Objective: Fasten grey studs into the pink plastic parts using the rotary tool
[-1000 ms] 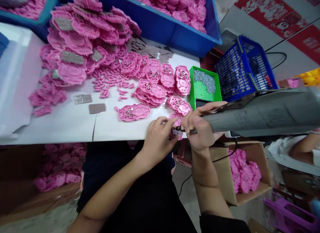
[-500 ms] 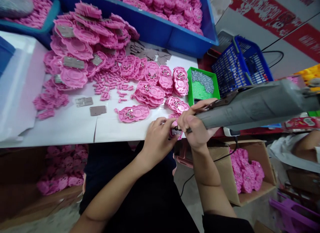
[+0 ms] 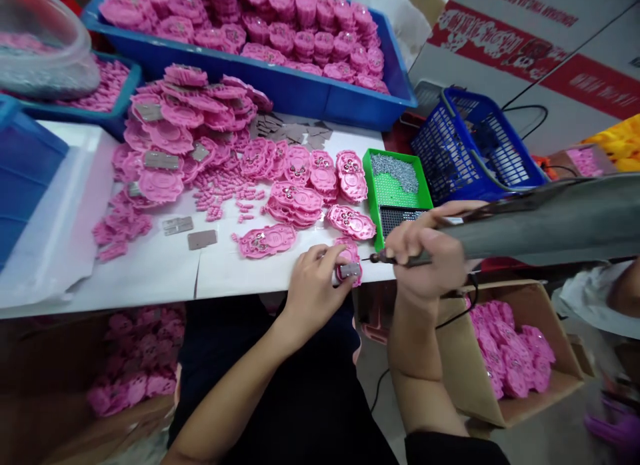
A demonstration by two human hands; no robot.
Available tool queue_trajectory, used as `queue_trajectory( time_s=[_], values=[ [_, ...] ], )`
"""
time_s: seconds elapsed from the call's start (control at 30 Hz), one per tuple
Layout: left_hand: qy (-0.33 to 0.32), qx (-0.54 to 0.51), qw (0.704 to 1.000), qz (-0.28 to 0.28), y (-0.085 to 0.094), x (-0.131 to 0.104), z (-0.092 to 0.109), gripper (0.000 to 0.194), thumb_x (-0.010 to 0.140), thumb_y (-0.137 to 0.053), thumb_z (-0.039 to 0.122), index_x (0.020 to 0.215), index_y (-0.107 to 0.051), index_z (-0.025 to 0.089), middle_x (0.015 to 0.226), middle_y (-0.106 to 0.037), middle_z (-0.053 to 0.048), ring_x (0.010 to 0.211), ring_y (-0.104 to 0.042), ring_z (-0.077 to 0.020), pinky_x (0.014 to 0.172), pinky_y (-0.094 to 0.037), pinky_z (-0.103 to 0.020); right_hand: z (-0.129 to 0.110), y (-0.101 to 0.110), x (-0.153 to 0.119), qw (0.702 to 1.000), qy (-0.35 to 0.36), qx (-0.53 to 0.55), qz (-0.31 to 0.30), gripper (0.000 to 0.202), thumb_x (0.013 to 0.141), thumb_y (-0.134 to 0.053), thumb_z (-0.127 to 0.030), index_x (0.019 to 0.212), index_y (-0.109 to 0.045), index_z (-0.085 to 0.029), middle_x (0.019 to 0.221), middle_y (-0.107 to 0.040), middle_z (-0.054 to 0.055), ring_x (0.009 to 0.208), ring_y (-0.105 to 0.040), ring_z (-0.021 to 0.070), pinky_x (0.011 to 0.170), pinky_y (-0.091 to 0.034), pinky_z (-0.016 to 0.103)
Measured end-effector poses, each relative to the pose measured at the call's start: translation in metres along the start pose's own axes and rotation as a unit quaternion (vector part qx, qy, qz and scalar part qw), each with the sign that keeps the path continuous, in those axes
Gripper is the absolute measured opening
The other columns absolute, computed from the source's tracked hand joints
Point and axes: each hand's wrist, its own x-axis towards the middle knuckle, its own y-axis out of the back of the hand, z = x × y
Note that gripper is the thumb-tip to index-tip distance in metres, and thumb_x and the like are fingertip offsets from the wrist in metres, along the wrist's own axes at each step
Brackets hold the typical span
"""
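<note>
My left hand (image 3: 316, 278) grips a pink plastic casing (image 3: 349, 252) at the table's front edge, thumb and fingers on either side of it. A small grey metal plate (image 3: 350, 270) sits on that casing. In my right hand (image 3: 425, 255) is a grey electric screwdriver (image 3: 540, 222), held level, its thin bit pointing left and apart from the casing. Just beyond my hands lie other pink casings (image 3: 351, 222) with shiny metal parts. The green tray (image 3: 371, 185) behind my right hand holds many small screws (image 3: 397, 170).
A pile of pink casings (image 3: 165, 132) stands at the left, near small pink pieces (image 3: 225, 188) and loose metal plates (image 3: 203, 239). Behind is a long blue bin (image 3: 300, 92). A blue basket (image 3: 450, 138) stands right, a cardboard box (image 3: 520, 412) below. Part of another person (image 3: 600, 295) shows far right.
My right hand has drawn the screwdriver back to the right, off the casing. My left hand still holds the casing. The whole view has shifted a little.
</note>
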Motion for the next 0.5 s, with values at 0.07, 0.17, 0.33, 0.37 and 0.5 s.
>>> queue_trajectory(
  time_s=[0.07, 0.17, 0.33, 0.37, 0.5],
  values=[
    [-0.006, 0.003, 1.000, 0.012, -0.001, -0.002, -0.001, 0.045, 0.089, -0.079, 0.025, 0.129, -0.060, 0.023, 0.107, -0.079, -0.004, 0.115, -0.065, -0.0290, 0.096, -0.052, -0.044, -0.012, 0.010, 0.008, 0.998, 0.024, -0.009, 0.052, 0.022, 0.068, -0.062, -0.023, 0.088, -0.055, -0.027, 0.044, -0.036, -0.013, 0.028, -0.029, 0.0095, 0.029, -0.028, 0.026],
    [-0.015, 0.009, 0.999, 0.029, -0.001, -0.005, -0.002, 0.042, 0.090, -0.079, 0.025, 0.128, -0.062, 0.024, 0.108, -0.079, -0.004, 0.115, -0.067, -0.0287, 0.096, -0.054, -0.044, -0.025, 0.027, 0.014, 0.994, 0.036, -0.022, 0.101, 0.021, 0.065, -0.059, -0.021, 0.085, -0.054, -0.025, 0.044, -0.036, -0.012, 0.029, -0.028, 0.0088, 0.030, -0.028, 0.024],
    [-0.032, 0.001, 0.998, 0.048, -0.001, -0.011, -0.006, 0.031, 0.092, -0.077, 0.027, 0.120, -0.065, 0.023, 0.112, -0.077, -0.007, 0.113, -0.071, -0.0267, 0.097, -0.057, -0.044, -0.032, 0.051, 0.008, 0.987, 0.019, -0.024, 0.157, 0.023, 0.062, -0.060, -0.020, 0.084, -0.055, -0.025, 0.043, -0.037, -0.012, 0.030, -0.029, 0.0084, 0.031, -0.028, 0.024],
    [-0.038, 0.001, 0.998, 0.055, -0.002, -0.012, -0.006, 0.030, 0.093, -0.076, 0.027, 0.120, -0.065, 0.023, 0.113, -0.077, -0.007, 0.112, -0.071, -0.0262, 0.097, -0.058, -0.044, -0.032, 0.055, 0.006, 0.987, 0.019, -0.023, 0.159, 0.024, 0.062, -0.060, -0.019, 0.085, -0.056, -0.025, 0.044, -0.037, -0.012, 0.030, -0.030, 0.0085, 0.031, -0.027, 0.024],
    [-0.079, 0.026, 0.992, 0.096, -0.006, -0.016, -0.008, 0.026, 0.096, -0.073, 0.025, 0.120, -0.065, 0.020, 0.110, -0.077, -0.009, 0.107, -0.073, -0.0251, 0.097, -0.061, -0.044, -0.032, 0.064, 0.000, 0.987, 0.042, -0.021, 0.152, 0.025, 0.066, -0.059, -0.016, 0.090, -0.058, -0.024, 0.046, -0.040, -0.012, 0.030, -0.031, 0.0085, 0.030, -0.027, 0.024]
  ],
)
